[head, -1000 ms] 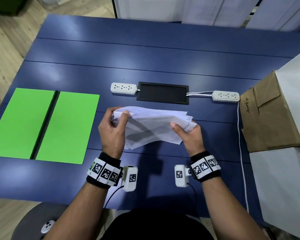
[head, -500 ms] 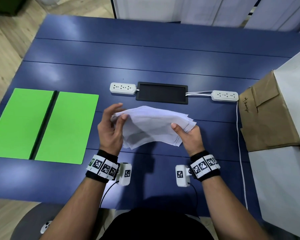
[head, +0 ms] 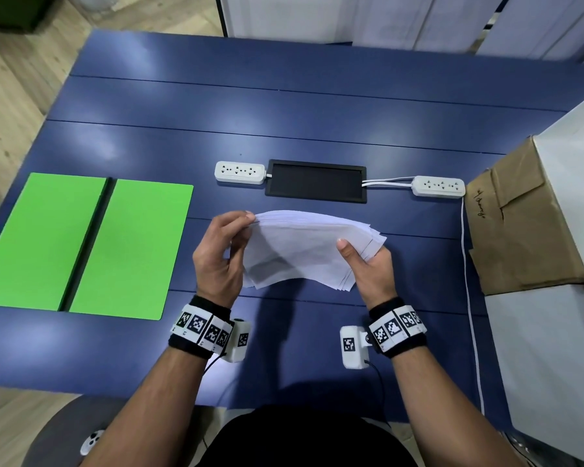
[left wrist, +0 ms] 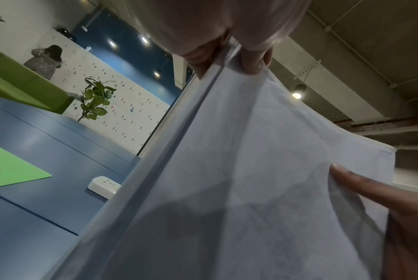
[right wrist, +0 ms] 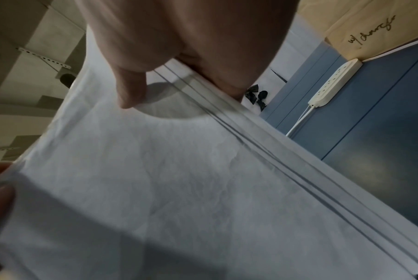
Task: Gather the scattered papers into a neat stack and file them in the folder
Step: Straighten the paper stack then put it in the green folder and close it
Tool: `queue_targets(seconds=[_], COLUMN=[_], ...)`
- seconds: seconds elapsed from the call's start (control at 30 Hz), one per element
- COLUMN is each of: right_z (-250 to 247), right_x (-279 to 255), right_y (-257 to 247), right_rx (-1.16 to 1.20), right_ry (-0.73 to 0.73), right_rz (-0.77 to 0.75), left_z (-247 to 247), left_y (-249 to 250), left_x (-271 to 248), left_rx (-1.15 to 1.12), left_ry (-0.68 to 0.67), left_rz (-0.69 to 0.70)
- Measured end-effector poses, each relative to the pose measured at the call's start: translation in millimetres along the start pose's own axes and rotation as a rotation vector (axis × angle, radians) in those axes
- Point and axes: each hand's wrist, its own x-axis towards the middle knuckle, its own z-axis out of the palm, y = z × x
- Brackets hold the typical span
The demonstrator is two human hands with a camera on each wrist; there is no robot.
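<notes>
I am holding the papers above the blue table, right of the open green folder. My left hand is now pinching the bundle's far left corner instead of wrapping its edge; my right hand is still gripping the right side. The edges are still fanned, so squaring isn't finished. The cardboard box, further right, is showing handwriting I can't read.
</notes>
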Motion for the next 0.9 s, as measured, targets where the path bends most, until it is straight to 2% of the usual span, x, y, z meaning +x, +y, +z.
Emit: queue_targets(seconds=[0.23,0.33,0.4,0.47,0.6,0.77,0.9], right_z=[0,-1,-1,-3,-3,3,-7], right_x=[1,2,3,4,6,8,13], right_y=[0,4,6,10,12,11,12], right_rx=[0.018,0.013,0.010,0.012,0.025,0.002,0.000], right_ry=[-0.024,-0.054,-0.057,-0.056,-0.076,-0.091,-0.103], right_rz=[0.014,0.041,0.070,0.092,0.123,0.127,0.135], left_z=[-2,-2,-1,0,6,12,5], left_y=[-2,-4,-1,-3,-13,-14,-18], left_x=[3,3,4,3,-2,-2,-2], left_rx=[0.004,-0.106,-0.280,-0.383,-0.444,-0.501,-0.493], left_ry=[0.056,0.084,0.109,0.074,-0.120,-0.107,-0.180], left_rz=[-0.017,-0.115,-0.268,-0.433,-0.680,-0.739,-0.741])
